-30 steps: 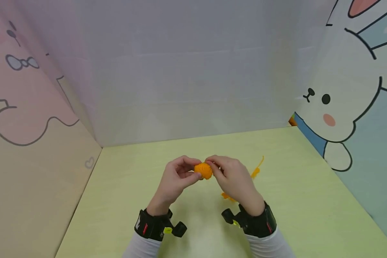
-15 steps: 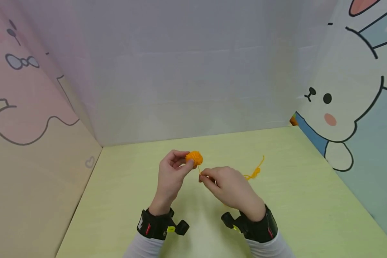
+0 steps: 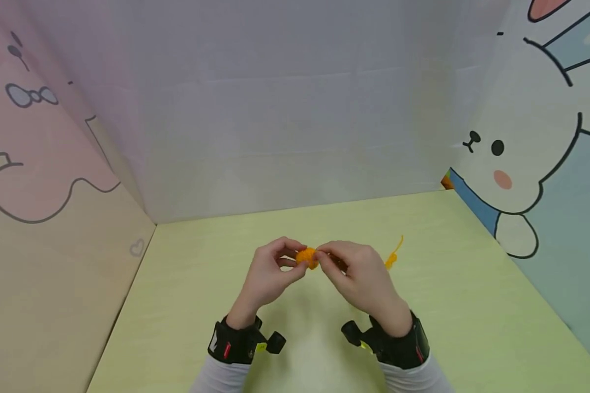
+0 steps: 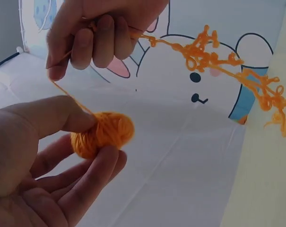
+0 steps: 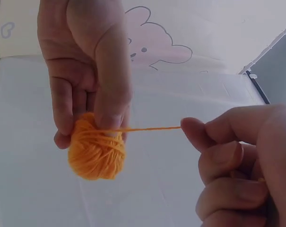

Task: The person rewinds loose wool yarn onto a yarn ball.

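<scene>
A small orange yarn ball [image 3: 307, 257] is pinched between the thumb and fingers of my left hand [image 3: 272, 270]. Its wound strands show well in the right wrist view, where the yarn ball [image 5: 96, 151] sits at the left fingertips. My right hand [image 3: 369, 275] grips the yarn strand [image 5: 152, 128], which runs taut from the ball to the thumb and index finger. In the left wrist view the strand passes through the curled right fingers [image 4: 105, 42]. It comes out behind them as a loose, kinked tail of yarn [image 4: 204, 56] with several small loops.
More of the loose yarn [image 3: 391, 261] lies on the pale yellow-green table [image 3: 216, 322], just right of the right hand. A pale curtain [image 3: 285, 109] rises behind the table. Printed panels stand at the left and the right [image 3: 516, 174]. Both wrists wear black camera straps.
The ball went up and left with the left hand, then came back down and right. The right hand dipped down with the strand, then rose again beside the ball.
</scene>
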Available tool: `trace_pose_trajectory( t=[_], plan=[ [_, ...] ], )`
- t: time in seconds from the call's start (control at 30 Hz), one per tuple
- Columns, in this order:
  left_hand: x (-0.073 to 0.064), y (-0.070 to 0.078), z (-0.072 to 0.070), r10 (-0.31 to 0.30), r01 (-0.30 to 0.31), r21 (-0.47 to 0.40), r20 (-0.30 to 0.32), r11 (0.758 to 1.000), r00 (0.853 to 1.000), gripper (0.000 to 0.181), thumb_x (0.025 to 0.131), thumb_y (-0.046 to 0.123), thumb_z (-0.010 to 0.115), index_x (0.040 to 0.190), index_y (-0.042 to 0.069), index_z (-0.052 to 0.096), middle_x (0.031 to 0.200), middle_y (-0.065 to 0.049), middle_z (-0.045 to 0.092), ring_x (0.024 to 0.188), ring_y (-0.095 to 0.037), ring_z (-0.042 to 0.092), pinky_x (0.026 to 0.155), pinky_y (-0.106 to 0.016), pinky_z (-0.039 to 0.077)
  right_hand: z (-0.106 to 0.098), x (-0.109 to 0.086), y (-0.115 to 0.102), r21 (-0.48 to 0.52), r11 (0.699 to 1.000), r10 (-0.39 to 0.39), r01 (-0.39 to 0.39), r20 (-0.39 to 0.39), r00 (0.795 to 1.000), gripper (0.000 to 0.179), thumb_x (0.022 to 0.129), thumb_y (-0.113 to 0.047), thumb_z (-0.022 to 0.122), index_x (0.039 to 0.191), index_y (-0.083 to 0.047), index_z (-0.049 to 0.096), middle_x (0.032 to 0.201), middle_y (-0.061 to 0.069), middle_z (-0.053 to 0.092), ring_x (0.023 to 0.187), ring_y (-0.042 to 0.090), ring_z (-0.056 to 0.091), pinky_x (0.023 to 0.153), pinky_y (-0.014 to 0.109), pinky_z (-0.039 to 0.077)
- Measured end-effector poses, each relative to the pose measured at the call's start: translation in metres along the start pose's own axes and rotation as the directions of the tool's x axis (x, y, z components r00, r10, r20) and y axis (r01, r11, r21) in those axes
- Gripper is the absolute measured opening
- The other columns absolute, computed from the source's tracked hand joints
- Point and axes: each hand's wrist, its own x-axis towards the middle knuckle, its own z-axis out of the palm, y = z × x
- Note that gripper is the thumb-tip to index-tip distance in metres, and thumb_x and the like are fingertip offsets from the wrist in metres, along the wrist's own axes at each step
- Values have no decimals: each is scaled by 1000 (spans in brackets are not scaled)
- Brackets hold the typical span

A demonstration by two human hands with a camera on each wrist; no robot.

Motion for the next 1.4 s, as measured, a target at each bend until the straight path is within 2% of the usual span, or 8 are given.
trace_pose_trajectory(
  t=[0.2,0.37,0.5,0.67,0.83,1.07,1.23,1.4],
  plan=[
    [-3,10,-4,59,-30,-129,228,991,972,22,85,4,76,105,11,69,106,-5,68,91,-21,66,74,-37,62,-4,3,7,-34,998,54,-56,-67,996,8,95,-18,66,95,-14,73,66,-12,53,51,5,39,44,25,39],
    [-6,16,-7,104,-29,-258,283,966,954,21,87,-1,73,107,4,68,112,-14,66,96,-28,65,76,-40,61,-4,3,11,-47,989,138,-137,3,990,12,98,-24,63,97,-18,73,60,-13,47,48,7,36,43,25,35],
    [-6,19,-10,103,-3,-381,243,925,964,24,89,-2,70,112,-5,64,115,-20,63,95,-35,65,79,-38,61,0,3,11,-76,975,217,-207,161,963,13,100,-26,61,102,-21,73,60,-12,48,46,8,34,43,24,31],
    [-5,21,-9,-30,44,-457,39,889,999,30,91,3,69,117,-9,59,113,-19,63,93,-33,64,81,-34,60,5,1,3,-95,979,204,-183,324,924,10,98,-26,62,95,-22,71,57,-13,40,47,7,34,45,22,28],
    [-2,21,-5,-116,60,-420,-109,905,987,30,90,5,71,116,-7,60,113,-21,62,94,-34,63,81,-34,60,7,0,-3,-52,998,61,-46,344,937,11,98,-27,62,94,-22,71,69,-17,55,56,4,44,51,22,42],
    [-1,18,-3,-71,26,-204,-216,979,974,27,87,3,73,112,2,64,109,-16,64,87,-28,66,76,-29,61,2,-1,-6,-15,1000,-22,26,237,971,10,96,-23,63,91,-21,72,76,-17,62,57,1,47,52,21,45],
    [0,17,-2,-8,2,-36,-168,999,986,27,83,-1,74,108,6,66,107,-9,66,88,-21,65,77,-29,60,-4,-2,-4,49,998,-34,30,68,997,10,94,-16,64,89,-20,72,76,-14,61,55,3,44,46,22,42],
    [-2,20,-3,-12,12,2,-2,1000,1000,28,81,-2,75,104,9,66,104,-5,67,87,-17,64,75,-32,61,-9,-1,0,89,996,-20,27,-82,996,6,93,-12,66,92,-12,71,72,-8,60,52,5,40,41,23,40]
  ],
)
